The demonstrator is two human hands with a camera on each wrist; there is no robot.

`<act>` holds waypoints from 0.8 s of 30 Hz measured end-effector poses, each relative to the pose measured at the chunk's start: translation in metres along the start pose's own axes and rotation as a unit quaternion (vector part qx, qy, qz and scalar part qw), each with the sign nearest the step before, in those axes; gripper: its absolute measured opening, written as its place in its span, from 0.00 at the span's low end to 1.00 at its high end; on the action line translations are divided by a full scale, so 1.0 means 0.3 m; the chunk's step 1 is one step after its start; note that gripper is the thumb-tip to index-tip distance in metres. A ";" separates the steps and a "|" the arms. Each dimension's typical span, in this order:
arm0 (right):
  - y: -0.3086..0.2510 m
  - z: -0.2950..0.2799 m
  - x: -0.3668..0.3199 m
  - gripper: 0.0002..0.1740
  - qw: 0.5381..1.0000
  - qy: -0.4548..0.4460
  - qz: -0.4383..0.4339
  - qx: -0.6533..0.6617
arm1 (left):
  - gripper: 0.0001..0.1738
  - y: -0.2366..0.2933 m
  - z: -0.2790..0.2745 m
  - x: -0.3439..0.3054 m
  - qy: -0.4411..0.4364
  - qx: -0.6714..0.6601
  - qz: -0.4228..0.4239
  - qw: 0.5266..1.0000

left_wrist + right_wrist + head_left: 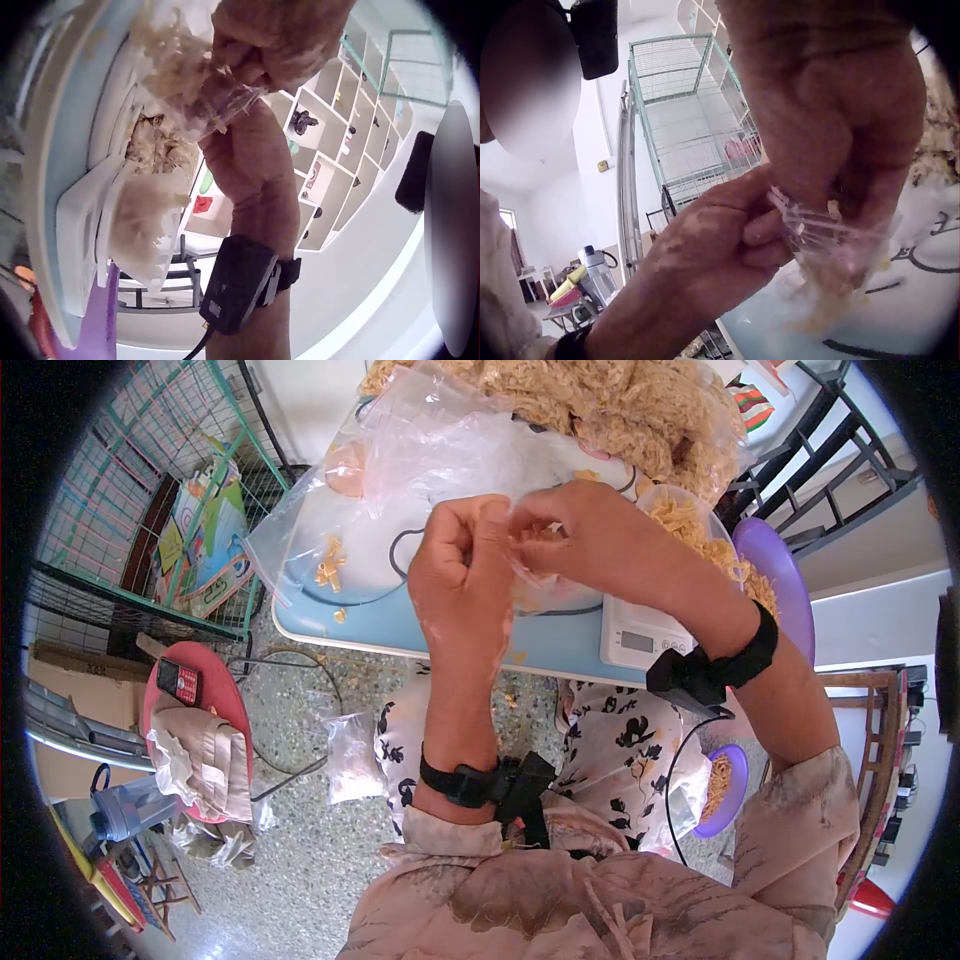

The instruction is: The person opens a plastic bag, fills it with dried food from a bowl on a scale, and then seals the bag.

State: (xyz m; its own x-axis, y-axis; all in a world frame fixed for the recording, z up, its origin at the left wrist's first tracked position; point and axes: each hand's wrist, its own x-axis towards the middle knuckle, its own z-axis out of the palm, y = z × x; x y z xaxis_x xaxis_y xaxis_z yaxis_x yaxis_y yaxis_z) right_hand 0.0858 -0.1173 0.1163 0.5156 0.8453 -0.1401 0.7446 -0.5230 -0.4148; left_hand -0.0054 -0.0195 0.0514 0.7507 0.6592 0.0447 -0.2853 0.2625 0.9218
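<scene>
Both hands meet over the table at a small clear plastic bag [832,247] with pale yellow shreds inside. My left hand [460,565] pinches the bag's gathered edge between thumb and curled fingers. On the other side, my right hand [595,540] grips the bag's mouth with bent fingers, partly hidden in the right wrist view. The bag's shreds [176,67] hang below the fingers in the left wrist view. Beside the right forearm, a white digital scale [632,642] bears a clear tub [142,225] of similar shreds.
Large clear bags of tan shreds [640,410] fill the table's far side. Empty plastic bags [420,445] lie at far left, near loose shreds [330,565]. A purple basin [780,575] stands right. On the left, a red stool [235,700] carries a phone [178,682] and cloth.
</scene>
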 end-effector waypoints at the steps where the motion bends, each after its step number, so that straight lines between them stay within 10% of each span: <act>1: 0.019 0.009 -0.005 0.14 0.997 0.010 0.005 0.081 | 0.11 -0.005 -0.004 0.003 0.000 0.000 0.000 1.000; 6: 0.013 -0.002 -0.037 0.09 0.985 0.042 -0.003 0.167 | 0.11 -0.017 -0.010 0.016 0.045 0.002 0.002 0.999; 14: 0.033 0.074 0.002 0.08 0.988 0.021 -0.144 -0.045 | 0.12 0.005 -0.008 -0.008 -0.011 -0.007 0.007 1.000; 24: -0.023 0.023 -0.048 0.08 0.991 0.091 -0.098 0.030 | 0.11 -0.009 -0.020 0.005 0.006 -0.073 0.035 0.997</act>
State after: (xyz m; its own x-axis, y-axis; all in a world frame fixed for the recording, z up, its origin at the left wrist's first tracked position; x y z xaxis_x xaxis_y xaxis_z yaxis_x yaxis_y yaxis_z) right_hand 0.0703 -0.1251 0.1149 0.4350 0.8937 0.1101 0.8140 -0.3381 -0.4723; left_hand -0.0070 -0.0150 0.0466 0.7186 0.6879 0.1020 -0.4220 0.3148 0.8502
